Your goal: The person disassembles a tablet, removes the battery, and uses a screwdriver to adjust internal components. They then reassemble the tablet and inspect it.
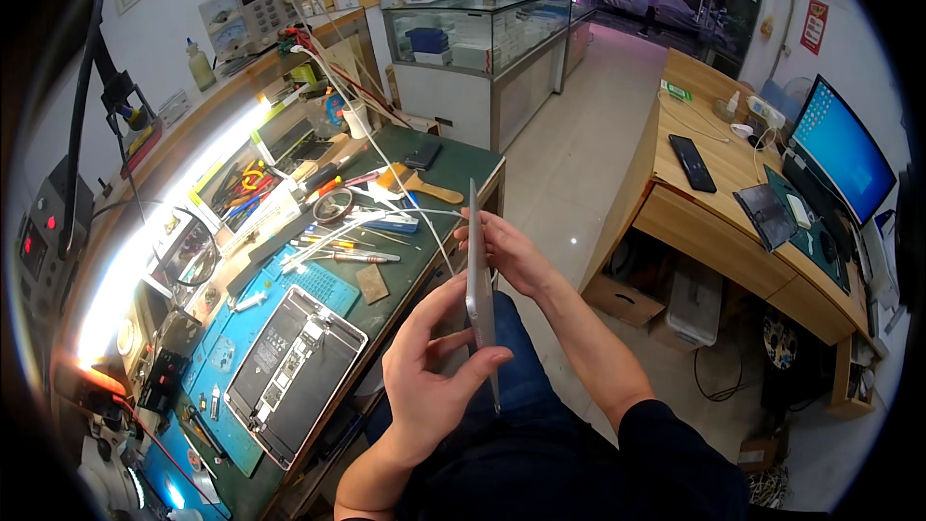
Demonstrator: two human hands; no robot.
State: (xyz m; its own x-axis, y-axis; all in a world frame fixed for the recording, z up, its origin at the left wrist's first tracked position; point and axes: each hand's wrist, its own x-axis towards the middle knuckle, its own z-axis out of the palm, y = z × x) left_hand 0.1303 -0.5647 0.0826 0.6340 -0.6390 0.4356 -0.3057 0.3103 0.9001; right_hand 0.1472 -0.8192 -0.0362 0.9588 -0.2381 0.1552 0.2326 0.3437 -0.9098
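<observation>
Both hands hold a thin silver panel (479,299) on edge above my lap, seen nearly edge-on. My left hand (429,367) grips its nearer part from the left, thumb across the edge. My right hand (511,251) has its fingers on the farther part. To the left, an open tablet-like or laptop body (294,367) with exposed board and battery lies on a blue mat (318,285) on the green-topped workbench (439,164). Screwdrivers and tweezers (357,241), a small brown block (372,284) and white cables (318,246) lie beyond it.
A lit lamp bar (135,280) and power supply (246,10) line the left. A wooden desk (704,232) with monitor (834,159), phone (691,163) and plastic bin (685,304) below stands right. A glass display counter (473,34) stands beyond the aisle.
</observation>
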